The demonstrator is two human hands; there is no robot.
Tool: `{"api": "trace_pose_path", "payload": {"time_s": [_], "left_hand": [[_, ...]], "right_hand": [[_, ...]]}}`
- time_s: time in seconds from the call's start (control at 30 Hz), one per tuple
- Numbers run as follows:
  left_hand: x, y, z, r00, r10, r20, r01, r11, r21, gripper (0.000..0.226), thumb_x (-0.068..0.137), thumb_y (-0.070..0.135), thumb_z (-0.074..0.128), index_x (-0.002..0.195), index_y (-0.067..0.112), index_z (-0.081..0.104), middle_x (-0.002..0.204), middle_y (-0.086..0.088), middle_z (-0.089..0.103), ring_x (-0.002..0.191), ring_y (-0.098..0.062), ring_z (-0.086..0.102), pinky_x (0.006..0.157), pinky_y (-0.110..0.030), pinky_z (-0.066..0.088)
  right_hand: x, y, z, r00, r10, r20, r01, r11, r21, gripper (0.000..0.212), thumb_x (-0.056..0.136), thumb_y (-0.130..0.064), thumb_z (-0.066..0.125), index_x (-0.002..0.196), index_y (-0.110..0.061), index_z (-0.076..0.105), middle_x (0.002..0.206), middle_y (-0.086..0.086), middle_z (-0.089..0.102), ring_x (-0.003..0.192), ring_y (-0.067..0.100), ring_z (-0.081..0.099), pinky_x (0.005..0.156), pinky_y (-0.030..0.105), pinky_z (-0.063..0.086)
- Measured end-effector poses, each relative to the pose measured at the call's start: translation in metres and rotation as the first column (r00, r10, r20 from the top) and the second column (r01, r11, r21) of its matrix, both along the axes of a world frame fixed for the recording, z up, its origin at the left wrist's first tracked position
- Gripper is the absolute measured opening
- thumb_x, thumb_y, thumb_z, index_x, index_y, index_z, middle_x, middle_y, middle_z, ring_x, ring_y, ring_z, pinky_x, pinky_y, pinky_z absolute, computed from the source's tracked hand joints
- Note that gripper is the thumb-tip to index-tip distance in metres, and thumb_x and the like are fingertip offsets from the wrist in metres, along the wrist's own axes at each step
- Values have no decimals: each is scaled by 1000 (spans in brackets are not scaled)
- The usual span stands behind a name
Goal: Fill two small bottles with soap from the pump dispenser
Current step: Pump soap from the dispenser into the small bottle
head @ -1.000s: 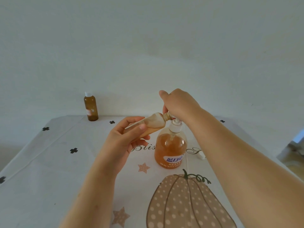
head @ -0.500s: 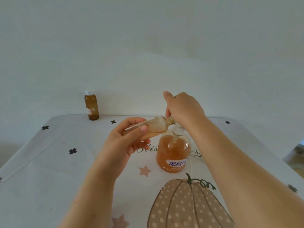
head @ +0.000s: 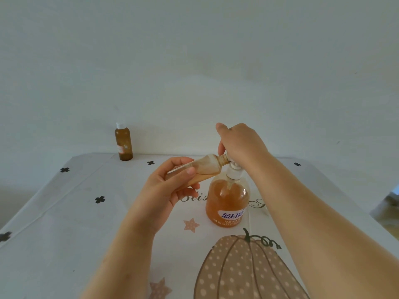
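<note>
1. Your left hand [head: 170,186] grips the small bottle [head: 205,169], thumb on top and fingers curled beneath. Your right hand [head: 241,143] is curled down over the head of the pump dispenser [head: 226,201], grasping it.
2. That right hand hides the pump head and spout almost wholly; only the white collar shows below it. You cannot tell whether soap is running.
3. Your left fingers cover the small bottle's base end. Behind your right forearm a small white thing [head: 266,211] lies mostly hidden, and what it is cannot be told.
4. You hold the small bottle in the air, tilted nearly flat, its open neck tucked under your right hand just above the dispenser's collar. Its clear wall is smeared with amber soap.
5. The pump dispenser stands upright mid-worktop [head: 64,244], just beyond a printed pumpkin [head: 248,270]. It holds amber soap and carries a blue-and-white label.
6. The second bottle [head: 123,145], brown with a white cap, stands upright at the far left edge, well apart.
</note>
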State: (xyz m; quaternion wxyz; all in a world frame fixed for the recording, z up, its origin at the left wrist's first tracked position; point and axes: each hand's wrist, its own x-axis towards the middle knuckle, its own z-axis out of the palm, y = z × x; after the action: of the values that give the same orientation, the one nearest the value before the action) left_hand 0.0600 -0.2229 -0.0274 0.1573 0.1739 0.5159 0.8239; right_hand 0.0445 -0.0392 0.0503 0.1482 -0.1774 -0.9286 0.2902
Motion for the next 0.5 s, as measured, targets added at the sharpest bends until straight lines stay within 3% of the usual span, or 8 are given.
{"api": "trace_pose_path", "payload": {"time_s": [0.2,0.5], "left_hand": [[1,0,0,1000,-8,-7,8,1000,2,31,77,22,71,106,11,68,95,-10,73,76,-21,68,63,-26,57],[0,0,-1,1000,-4,-6,5,1000,26,28,78,20,70,104,12,68,96,-11,72,75,-21,68,64,-27,57]], "right_hand": [[-3,-2,6,999,5,37,-9,996,85,62,105,-44,27,90,-5,73,60,4,60,55,22,57,63,31,47],[-5,0,2,1000,14,0,-14,996,84,65,104,-49,28,86,-6,73,69,7,67,65,24,62,70,34,52]]}}
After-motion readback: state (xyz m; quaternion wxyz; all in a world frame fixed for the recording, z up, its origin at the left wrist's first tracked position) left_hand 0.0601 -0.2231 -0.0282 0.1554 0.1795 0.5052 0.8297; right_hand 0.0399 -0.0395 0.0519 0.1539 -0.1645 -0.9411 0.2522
